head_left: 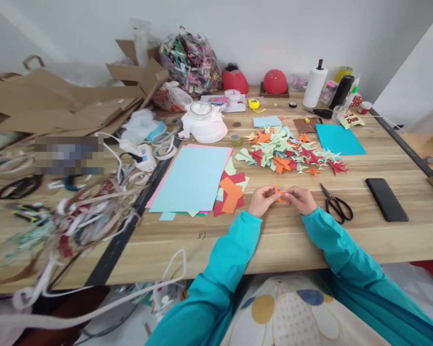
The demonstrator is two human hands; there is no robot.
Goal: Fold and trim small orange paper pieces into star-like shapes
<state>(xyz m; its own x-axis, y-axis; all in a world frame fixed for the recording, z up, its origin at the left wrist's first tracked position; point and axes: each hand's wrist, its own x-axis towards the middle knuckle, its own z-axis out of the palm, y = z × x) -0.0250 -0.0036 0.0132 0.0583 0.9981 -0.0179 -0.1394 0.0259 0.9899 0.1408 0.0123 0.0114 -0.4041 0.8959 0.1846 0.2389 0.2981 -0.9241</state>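
Observation:
My left hand (261, 200) and my right hand (302, 199) meet over the wooden table (281, 240), both pinching a small orange folded paper piece (279, 193) between their fingertips. Both arms wear teal sleeves. Just beyond my hands lies a heap of folded paper shapes (292, 154) in orange, red and pale green. Black scissors (335, 205) rest right of my right hand. To the left of my left hand sits a stack of coloured paper sheets (193, 179), with cut orange and red pieces (231, 193) at its edge.
A black phone (387, 199) lies at the right and a teal sheet (338, 139) behind it. A white bowl (204, 126), a paper towel roll (315, 86), two red domes and a bag stand at the back. Cardboard (57, 103) and tangled strips (75, 221) fill the left.

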